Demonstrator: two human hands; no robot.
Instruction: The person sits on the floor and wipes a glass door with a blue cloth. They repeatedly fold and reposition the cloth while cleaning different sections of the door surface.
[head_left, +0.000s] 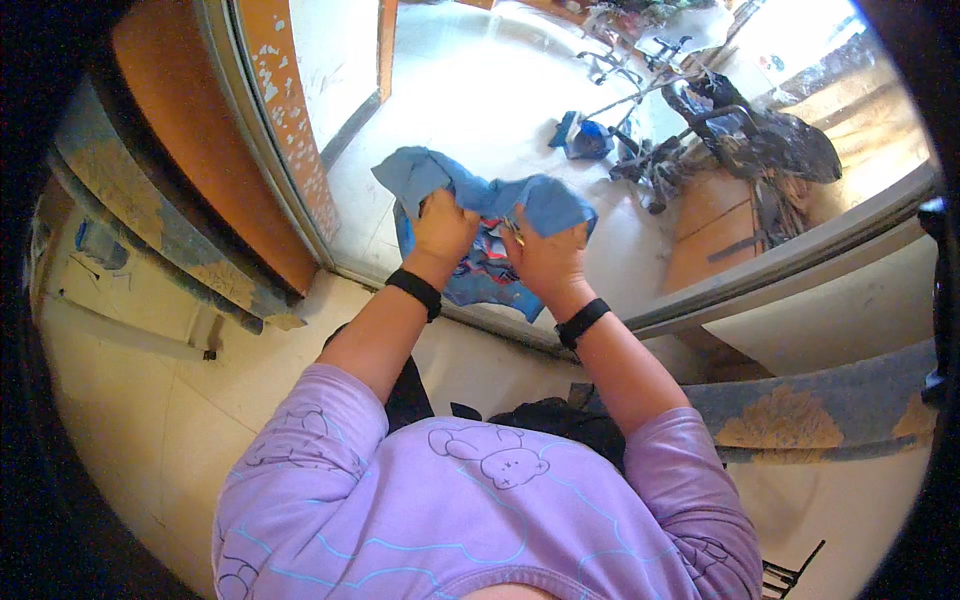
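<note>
A crumpled blue fabric piece (491, 291), apparently a garment with a red, white and dark print inside its folds, hangs between my hands. My left hand (444, 234) grips its left part, fingers curled into the cloth. Opposite, my right hand (551, 259) grasps the right part, and a flap of blue cloth covers some of its fingers. A small yellowish item (516, 234) shows by the right thumb; I cannot tell what it is. Both wrists wear black bands. The cloth is held up in front of a door sill.
A door track (780, 259) crosses ahead, with an orange panel (202, 150) at left. Beyond the track stand a dark wheeled frame with a black seat (795, 142) and a blue bag (589, 139). Grey-blue patterned fabric (780, 420) lies at right.
</note>
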